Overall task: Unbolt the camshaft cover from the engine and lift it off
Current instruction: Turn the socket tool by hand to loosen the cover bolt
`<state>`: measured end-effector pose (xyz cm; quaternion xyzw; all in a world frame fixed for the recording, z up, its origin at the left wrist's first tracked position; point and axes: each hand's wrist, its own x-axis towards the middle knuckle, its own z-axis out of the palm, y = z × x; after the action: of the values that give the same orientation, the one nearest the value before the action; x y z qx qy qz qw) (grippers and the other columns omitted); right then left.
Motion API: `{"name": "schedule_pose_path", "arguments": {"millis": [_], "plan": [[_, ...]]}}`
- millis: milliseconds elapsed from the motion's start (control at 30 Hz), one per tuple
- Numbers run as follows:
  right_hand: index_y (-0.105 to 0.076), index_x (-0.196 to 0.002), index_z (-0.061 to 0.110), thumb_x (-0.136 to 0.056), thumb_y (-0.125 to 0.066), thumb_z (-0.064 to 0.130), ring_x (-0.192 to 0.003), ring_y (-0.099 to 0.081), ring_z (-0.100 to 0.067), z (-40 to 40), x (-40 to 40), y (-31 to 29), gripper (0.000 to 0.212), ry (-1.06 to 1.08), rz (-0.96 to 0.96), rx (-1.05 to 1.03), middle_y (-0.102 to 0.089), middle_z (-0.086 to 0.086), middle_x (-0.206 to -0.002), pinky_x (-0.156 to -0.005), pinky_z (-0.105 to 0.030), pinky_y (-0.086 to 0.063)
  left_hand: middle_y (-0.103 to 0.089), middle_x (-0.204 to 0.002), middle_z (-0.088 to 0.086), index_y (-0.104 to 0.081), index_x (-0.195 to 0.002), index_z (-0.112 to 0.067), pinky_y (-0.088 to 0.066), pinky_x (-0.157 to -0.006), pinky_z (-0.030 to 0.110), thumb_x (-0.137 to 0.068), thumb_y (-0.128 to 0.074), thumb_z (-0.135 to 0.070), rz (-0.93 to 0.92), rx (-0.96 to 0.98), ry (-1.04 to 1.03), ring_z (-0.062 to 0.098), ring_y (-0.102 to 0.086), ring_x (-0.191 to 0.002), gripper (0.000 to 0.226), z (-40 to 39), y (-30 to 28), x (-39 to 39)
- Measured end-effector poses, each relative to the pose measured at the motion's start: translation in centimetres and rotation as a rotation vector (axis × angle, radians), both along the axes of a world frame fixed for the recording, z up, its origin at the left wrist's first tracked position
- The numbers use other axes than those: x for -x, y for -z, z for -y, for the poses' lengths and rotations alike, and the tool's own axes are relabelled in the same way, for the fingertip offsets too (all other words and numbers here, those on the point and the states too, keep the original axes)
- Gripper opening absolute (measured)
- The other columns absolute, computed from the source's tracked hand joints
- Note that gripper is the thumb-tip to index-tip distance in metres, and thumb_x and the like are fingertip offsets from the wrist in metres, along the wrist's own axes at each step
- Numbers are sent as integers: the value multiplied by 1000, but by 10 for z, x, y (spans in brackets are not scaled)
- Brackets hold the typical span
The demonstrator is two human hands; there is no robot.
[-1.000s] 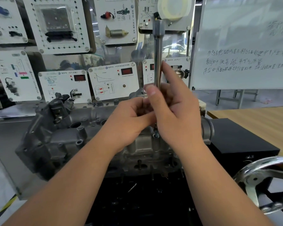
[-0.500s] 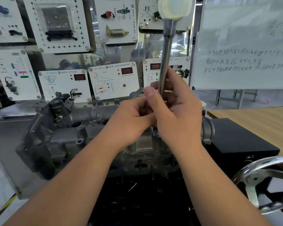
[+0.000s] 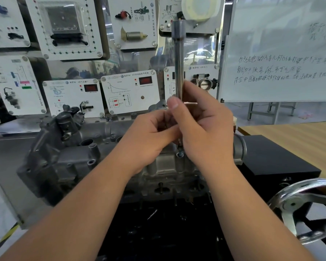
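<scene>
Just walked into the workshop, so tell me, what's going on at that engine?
A person is working on the engine, which sits on a stand. Both hands, the right hand and the left hand, grip a long metal tool held upright over a bolt near the top. The cover looks in place, not lifted off yet.

Tool tip (image 3: 179, 146) behind hands (image 3: 205, 132)

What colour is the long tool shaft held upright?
Shiny silver metal shaft, seen in the head view.
</scene>
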<state>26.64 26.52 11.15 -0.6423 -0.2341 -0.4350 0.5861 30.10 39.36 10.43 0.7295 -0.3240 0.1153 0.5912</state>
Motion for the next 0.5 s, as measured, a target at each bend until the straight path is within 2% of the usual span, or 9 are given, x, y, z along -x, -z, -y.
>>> {"name": "schedule_pose_path", "arguments": {"millis": [33,100,200,267,367,433,500], "plan": [[-70,-121,17,-94,-66,26,-92,-70,-10,-1,0,1,29,10,-3,-24,-73,8,-99,-82,-36,-58,-76,-102,18,-75,-106,-8,-59,-90,51,-85,-72,-30,4,-14,-21,39,-71,-101,31,0,0,0],[-68,-126,17,-94,-65,23,-93,-70,-7,-3,-1,4,33,23,5,-62,-72,14,-96,-85,-35,-59,-75,-102,19,-73,-107,-6,-60,-87,49,-87,-75,-27,3,-18,-27,39,-71,-101,29,0,0,0],[-60,-135,19,-99,-57,21,-94,-70,-5,-4,-2,6,37,55,26,-34,-72,18,-94,-85,-34,-59,-79,-98,4,-74,-107,-14,-60,-80,26,-88,-73,-31,-18,5,39,19,-76,-96,25,-2,-1,2],[-56,-139,20,-101,-52,21,-95,-70,-3,-3,-2,7,38,62,32,-31,-72,18,-95,-86,-35,-59,-79,-100,-2,-72,-114,-16,-56,-83,20,-86,-68,-34,-47,12,110,11,-74,-98,34,-1,-2,4],[-56,-138,18,-100,-53,23,-94,-71,-8,0,-2,5,39,27,24,-50,-73,12,-95,-83,-38,-60,-79,-107,-1,-71,-124,-16,-58,-89,26,-92,-67,-32,-39,-29,126,16,-74,-106,35,1,-3,5],[-62,-132,16,-97,-60,29,-88,-70,-14,0,-1,2,37,25,16,-16,-72,9,-91,-78,-42,-60,-79,-104,3,-76,-112,-21,-60,-92,38,-95,-70,-29,0,-54,65,27,-74,-104,20,1,-3,4],[-67,-122,17,-95,-65,29,-82,-69,-15,0,0,1,30,41,11,-5,-69,12,-86,-74,-43,-59,-78,-95,6,-76,-101,-19,-61,-87,43,-89,-70,-27,43,-76,-12,28,-75,-95,15,2,-2,3]]}}
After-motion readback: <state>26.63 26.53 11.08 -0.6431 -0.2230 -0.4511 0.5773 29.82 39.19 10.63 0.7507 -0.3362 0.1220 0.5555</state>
